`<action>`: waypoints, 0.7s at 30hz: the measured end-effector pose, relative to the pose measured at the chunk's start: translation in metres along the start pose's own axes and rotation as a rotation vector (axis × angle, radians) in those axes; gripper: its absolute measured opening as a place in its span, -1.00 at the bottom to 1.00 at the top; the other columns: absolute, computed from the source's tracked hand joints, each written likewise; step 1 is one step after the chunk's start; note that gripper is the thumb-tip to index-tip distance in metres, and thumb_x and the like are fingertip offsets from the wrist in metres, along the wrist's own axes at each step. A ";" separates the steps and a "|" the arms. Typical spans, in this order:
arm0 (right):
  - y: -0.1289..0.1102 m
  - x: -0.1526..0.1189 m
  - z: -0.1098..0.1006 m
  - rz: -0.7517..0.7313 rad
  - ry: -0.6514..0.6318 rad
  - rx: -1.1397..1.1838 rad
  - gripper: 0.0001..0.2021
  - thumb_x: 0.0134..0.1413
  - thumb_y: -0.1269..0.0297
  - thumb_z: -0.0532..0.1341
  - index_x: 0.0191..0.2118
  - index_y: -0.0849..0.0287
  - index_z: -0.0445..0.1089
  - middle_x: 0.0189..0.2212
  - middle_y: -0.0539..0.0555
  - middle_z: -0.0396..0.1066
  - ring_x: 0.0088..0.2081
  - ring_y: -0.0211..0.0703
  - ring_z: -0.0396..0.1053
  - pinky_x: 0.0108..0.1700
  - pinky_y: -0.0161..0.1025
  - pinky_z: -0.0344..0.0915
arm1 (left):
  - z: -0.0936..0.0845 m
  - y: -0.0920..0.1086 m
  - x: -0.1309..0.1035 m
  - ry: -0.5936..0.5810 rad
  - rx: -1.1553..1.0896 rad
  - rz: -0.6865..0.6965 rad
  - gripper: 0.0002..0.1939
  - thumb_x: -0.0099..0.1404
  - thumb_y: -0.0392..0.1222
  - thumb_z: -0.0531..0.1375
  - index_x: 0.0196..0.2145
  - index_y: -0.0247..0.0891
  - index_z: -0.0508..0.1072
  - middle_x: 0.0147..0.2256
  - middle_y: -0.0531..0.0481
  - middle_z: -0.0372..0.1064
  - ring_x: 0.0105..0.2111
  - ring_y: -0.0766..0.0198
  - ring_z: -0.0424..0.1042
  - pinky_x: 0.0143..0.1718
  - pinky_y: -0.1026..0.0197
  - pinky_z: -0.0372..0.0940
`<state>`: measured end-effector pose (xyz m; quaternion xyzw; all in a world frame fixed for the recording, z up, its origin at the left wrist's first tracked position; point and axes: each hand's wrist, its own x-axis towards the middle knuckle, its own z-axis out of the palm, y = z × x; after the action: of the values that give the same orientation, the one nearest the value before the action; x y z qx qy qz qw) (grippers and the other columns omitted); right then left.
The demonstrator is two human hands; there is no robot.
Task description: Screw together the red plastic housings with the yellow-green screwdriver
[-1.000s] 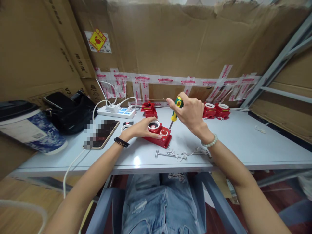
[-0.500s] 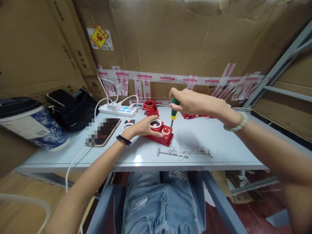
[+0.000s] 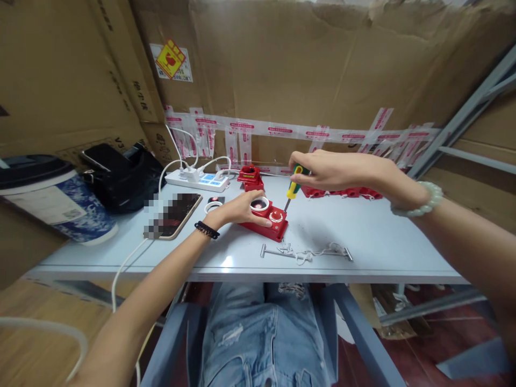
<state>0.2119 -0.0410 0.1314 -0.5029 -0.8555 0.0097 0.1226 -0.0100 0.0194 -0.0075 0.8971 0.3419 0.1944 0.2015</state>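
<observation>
A red box-shaped device [image 3: 271, 230] with a white-ringed round window and a red knob lies on the table. My left hand [image 3: 246, 208] grips it from the left, thumb along its front and fingers over its far side. My right hand [image 3: 308, 167] is wrapped round the green and yellow handle of a screwdriver [image 3: 294, 185]. The tool leans, its tip at the far right corner of the device; whether it sits on a screw is too small to tell. Several loose screws [image 3: 285, 248] and a metal rod [image 3: 278, 252] with white string lie in front.
Behind are another red part [image 3: 250, 176] and a row of red pieces [image 3: 342, 192]. At left stand a power strip [image 3: 197, 180], a phone [image 3: 177, 215], a black bag [image 3: 121, 177] and a large lidded cup [image 3: 60, 201]. A cardboard wall [image 3: 282, 64] closes off the back.
My right hand has shifted slightly right, and the screwdriver leans more to the right with its handle turned. My left hand keeps its hold on the red device. The view has shifted a little.
</observation>
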 end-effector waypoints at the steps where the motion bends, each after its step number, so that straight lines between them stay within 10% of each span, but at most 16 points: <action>1: 0.000 0.001 0.003 0.033 0.071 0.010 -0.60 -0.18 -0.06 0.39 -0.57 0.11 0.24 -0.72 -0.10 0.07 -0.64 -0.30 0.11 -0.48 -0.19 0.09 | 0.000 0.000 0.000 -0.003 0.005 0.001 -0.30 -0.05 0.27 0.32 -0.06 -0.21 0.34 -0.03 -0.14 0.37 -0.04 -0.02 0.37 -0.08 0.06 0.27; 4: -0.001 0.009 0.011 0.062 0.226 0.034 -0.48 -0.21 -0.04 0.41 -0.70 0.10 0.08 -0.75 -0.09 -0.04 -0.58 -0.24 0.16 -0.41 -0.16 0.11 | 0.000 0.001 0.000 -0.005 0.013 -0.009 -0.26 -0.06 0.29 0.31 -0.03 -0.22 0.33 -0.02 -0.17 0.37 -0.05 -0.03 0.37 -0.07 0.04 0.27; 12: -0.002 0.003 -0.001 -0.090 0.039 0.259 -0.81 -0.17 0.43 0.39 -0.50 0.08 0.36 -0.60 -0.05 0.28 -0.48 -0.23 0.21 -0.40 -0.20 0.12 | 0.002 -0.005 0.001 0.004 0.013 0.000 -0.28 -0.04 0.25 0.32 0.00 -0.19 0.32 0.00 -0.15 0.37 -0.02 -0.02 0.37 -0.03 0.03 0.26; 17: 0.003 0.009 0.011 -0.061 0.207 0.116 -0.73 -0.10 0.27 0.37 -0.59 0.11 0.25 -0.71 -0.08 0.11 -0.58 -0.28 0.10 -0.43 -0.19 0.11 | 0.000 -0.002 0.000 -0.005 0.023 0.008 -0.29 -0.03 0.26 0.32 -0.03 -0.21 0.32 -0.01 -0.16 0.36 -0.05 -0.01 0.38 -0.05 0.04 0.26; 21: -0.002 0.013 0.009 -0.085 0.180 0.277 -0.80 -0.15 0.53 0.33 -0.54 0.12 0.34 -0.60 -0.04 0.30 -0.48 -0.23 0.22 -0.36 -0.18 0.15 | 0.000 0.000 0.000 -0.004 0.010 -0.010 -0.24 -0.05 0.29 0.31 -0.01 -0.22 0.32 0.01 -0.18 0.36 -0.02 -0.03 0.36 -0.05 0.04 0.26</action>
<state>0.2022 -0.0296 0.1258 -0.4433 -0.8522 0.0770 0.2672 -0.0101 0.0196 -0.0079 0.8967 0.3472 0.1898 0.1986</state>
